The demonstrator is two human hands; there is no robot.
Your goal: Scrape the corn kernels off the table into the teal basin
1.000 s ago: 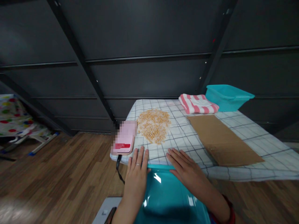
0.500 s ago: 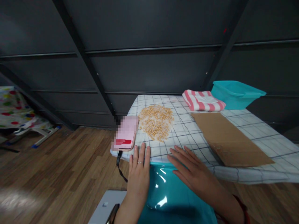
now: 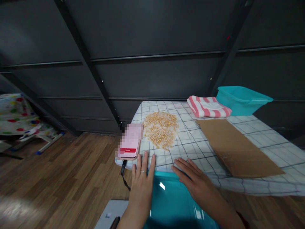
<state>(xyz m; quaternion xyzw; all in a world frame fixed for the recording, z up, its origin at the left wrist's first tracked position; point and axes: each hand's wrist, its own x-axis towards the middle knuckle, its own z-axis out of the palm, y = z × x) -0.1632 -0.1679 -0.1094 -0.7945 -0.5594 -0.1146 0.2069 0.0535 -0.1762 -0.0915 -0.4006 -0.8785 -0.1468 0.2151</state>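
My left hand (image 3: 142, 181) lies flat with fingers stretched out, a ring on one finger, its fingertips on the near edge of the checked tablecloth (image 3: 190, 143). My right hand (image 3: 194, 181) is also open and flat, fingertips on the same edge. Between and below both hands is a glossy teal bin (image 3: 171, 203), held against the table edge by my palms. A heap of yellow kernels (image 3: 161, 128) lies on the cloth just beyond my fingers. A pink phone (image 3: 130, 141) with a black strap sits left of the heap.
A brown cardboard sheet (image 3: 235, 148) lies on the right of the table. Behind it are a folded red-and-white striped towel (image 3: 208, 106) and a second teal tub (image 3: 243, 100). Dark metal panels form the back wall. A wooden floor (image 3: 59, 178) spreads left, with a polka-dot cloth (image 3: 16, 114).
The view has shifted slightly; both hands stay flat at the table edge, fingers a little more spread, and the teal bin sits in the same place.
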